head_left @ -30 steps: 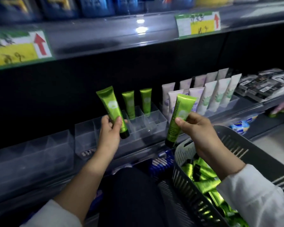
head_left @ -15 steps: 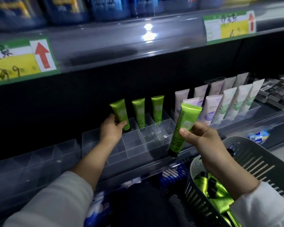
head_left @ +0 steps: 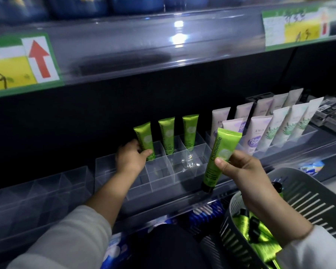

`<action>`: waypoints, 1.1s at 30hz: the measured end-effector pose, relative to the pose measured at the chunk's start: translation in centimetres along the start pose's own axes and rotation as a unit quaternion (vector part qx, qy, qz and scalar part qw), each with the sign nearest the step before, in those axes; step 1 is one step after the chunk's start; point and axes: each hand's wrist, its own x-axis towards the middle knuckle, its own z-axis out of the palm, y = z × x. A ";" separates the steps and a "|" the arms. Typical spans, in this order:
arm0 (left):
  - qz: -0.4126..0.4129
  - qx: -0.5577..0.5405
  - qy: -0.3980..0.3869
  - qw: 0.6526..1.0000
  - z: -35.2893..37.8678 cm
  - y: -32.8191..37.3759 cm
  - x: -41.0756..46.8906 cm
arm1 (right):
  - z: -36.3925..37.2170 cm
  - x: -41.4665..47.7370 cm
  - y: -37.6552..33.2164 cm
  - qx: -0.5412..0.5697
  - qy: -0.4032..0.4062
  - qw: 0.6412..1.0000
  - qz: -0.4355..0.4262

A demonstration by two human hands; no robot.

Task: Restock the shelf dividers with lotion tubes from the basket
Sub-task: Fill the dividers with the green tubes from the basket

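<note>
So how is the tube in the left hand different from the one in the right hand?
The left tube sits in the divider; the right tube is out in the air, nearer us. The left tube's top leans left; the right tube's top leans right. Both are green, cap down.

tubes in dividers, basket right

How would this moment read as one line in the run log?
left hand: grips green tube at back-left slot of divider | right hand: holds Chamomile tube, cap down, unplaced | basket: spare tubes
</note>
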 end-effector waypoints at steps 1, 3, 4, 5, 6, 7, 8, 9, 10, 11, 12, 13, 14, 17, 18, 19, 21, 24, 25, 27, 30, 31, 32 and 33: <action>-0.001 -0.004 0.000 1.000 0.0 -0.1 0.0 | 0.1 0.0 0.1 -0.002 0.000 1.000 -0.001; 0.008 -0.007 0.004 1.000 0.1 -0.1 -0.1 | 0.2 -0.1 0.3 -0.004 -0.002 1.000 0.002; 0.013 -0.010 0.007 1.000 0.2 -0.2 -0.1 | 0.2 -0.1 0.3 -0.003 -0.003 1.000 0.004; 0.017 -0.015 0.011 1.000 0.3 -0.2 -0.1 | 0.2 -0.1 0.3 -0.002 -0.003 1.000 0.004; 0.021 -0.019 0.014 1.000 0.4 -0.2 -0.1 | 0.2 -0.1 0.3 0.000 -0.002 1.000 0.005; 0.023 -0.021 0.017 0.999 0.4 -0.2 -0.1 | 0.2 -0.1 0.4 0.000 -0.002 1.000 0.005; 0.025 -0.021 0.019 0.999 0.5 -0.3 -0.1 | 0.1 -0.1 0.4 -0.001 -0.003 1.000 0.005; 0.028 -0.018 0.020 0.999 0.6 -0.3 -0.2 | 0.1 0.0 0.4 -0.003 -0.003 1.000 0.005; 0.032 -0.016 0.022 0.999 0.6 -0.3 -0.2 | 0.0 0.0 0.5 -0.007 -0.002 1.000 0.006; 0.037 -0.014 0.023 0.999 0.7 -0.3 -0.2 | 0.0 0.0 0.6 -0.009 -0.002 1.000 0.008; 0.041 -0.013 0.024 0.999 0.7 -0.3 -0.2 | 0.0 0.1 0.6 -0.011 -0.003 1.000 0.011; 0.044 -0.011 0.025 0.999 0.7 -0.2 -0.2 | 0.0 0.1 0.7 -0.012 -0.004 1.000 0.013; 0.044 -0.009 0.025 0.999 0.7 -0.1 -0.2 | 0.0 0.1 0.7 -0.014 -0.005 1.000 0.015; 0.043 -0.008 0.021 0.999 0.7 0.0 -0.3 | 0.2 0.1 0.6 -0.012 -0.008 1.000 0.018; 0.041 -0.009 0.019 0.999 0.7 0.0 -0.3 | 0.3 0.0 0.6 -0.009 -0.009 1.000 0.017; 0.039 -0.011 0.015 0.999 0.7 -0.1 -0.3 | 0.4 0.0 0.6 -0.007 -0.010 1.000 0.016; 0.036 -0.019 0.008 0.999 0.8 -0.2 -0.2 | 0.5 -0.1 0.5 -0.007 -0.012 1.000 0.015; 0.025 -0.034 -0.001 0.999 0.9 -0.5 0.0 | 0.7 -0.3 0.1 -0.011 -0.009 1.000 0.012; 0.023 -0.035 -0.003 0.999 0.9 -0.6 0.0 | 0.7 -0.3 0.0 -0.010 -0.008 1.000 0.011; 0.022 -0.036 -0.009 0.999 1.0 -0.8 0.1 | 0.9 -0.4 -0.4 -0.008 -0.007 1.000 0.012; 0.009 -0.052 0.001 0.999 0.9 -1.3 -0.2 | 0.9 -0.5 -0.7 -0.013 -0.007 1.000 0.014; 0.006 -0.063 0.018 0.998 0.6 -1.6 -0.3 | 1.0 -0.6 -0.8 -0.018 -0.008 1.000 0.014; 0.006 -0.078 0.043 0.996 0.3 -1.8 -0.6 | 1.0 -0.6 -1.0 -0.021 -0.009 1.000 0.013; 0.010 -0.096 0.074 0.993 -0.1 -2.0 -1.1 | 1.2 -0.7 -1.1 -0.020 -0.010 1.000 0.011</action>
